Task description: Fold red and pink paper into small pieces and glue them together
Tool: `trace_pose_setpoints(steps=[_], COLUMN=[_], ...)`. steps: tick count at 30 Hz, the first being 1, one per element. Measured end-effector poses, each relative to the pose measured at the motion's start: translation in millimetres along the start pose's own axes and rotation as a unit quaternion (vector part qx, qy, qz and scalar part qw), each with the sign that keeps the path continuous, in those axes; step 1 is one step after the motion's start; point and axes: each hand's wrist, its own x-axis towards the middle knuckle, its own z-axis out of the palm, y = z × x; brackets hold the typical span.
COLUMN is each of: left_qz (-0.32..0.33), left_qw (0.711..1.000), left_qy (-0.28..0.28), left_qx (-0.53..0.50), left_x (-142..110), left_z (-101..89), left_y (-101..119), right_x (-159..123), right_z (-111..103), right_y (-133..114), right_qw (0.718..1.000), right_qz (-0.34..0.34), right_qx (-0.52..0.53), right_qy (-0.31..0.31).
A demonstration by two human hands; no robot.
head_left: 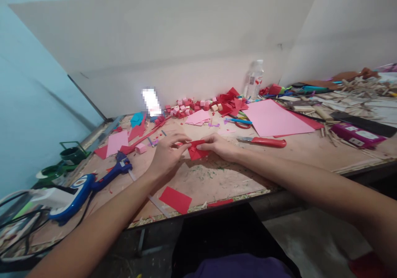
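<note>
Left hand (167, 153) and right hand (221, 146) are both pinching a small creased red paper (198, 154) above the table (223, 176). Red-handled knife (268, 142) is lying beyond the right wrist; blue glue gun (116, 171) is resting left of the left hand. Red rectangle (175, 200) is lying near the front edge. Pink sheet (274, 118) is overlapping red paper at right. Small cubes (182, 107) are clustering at back; clear bottle (254, 81) is standing by the white panel (186, 42).

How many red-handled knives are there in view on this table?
1. The red-handled knife lies to the right of the right hand, near the large pink sheet. More could be hidden.
</note>
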Motion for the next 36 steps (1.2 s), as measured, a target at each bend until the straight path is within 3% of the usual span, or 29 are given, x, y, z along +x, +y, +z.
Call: trace_pose_setpoints(steps=[4,7,13,27,31,36], left_qz=[0.099,0.128,0.136,0.114,0.055,-0.103], left_qw=[0.993,0.987,0.982,0.992,0.998,0.985], left_qy=[0.002,-0.026,-0.058,-0.044,-0.031,-0.042], left_qx=[0.057,0.088,0.115,0.028,-0.014,-0.129], left_x=[-1,-2,-3,-1,1,2], left_z=[-4.1,-4.3,0.4,-0.8,2.1,6.4], left_y=[1,1,-7,-11,-9,-8], right_x=[1,3,5,5,3,1], right_z=[1,1,-2,-4,-3,-2], right_y=[0,-3,-8,-6,-5,-4], right_qw=[0.995,0.989,0.987,0.988,0.991,0.995], right_qz=[0.037,0.045,0.041,0.046,0.035,0.016], right_qx=[0.088,0.135,0.151,0.145,0.129,0.093], right_qy=[0.015,0.033,0.032,0.018,0.010,-0.013])
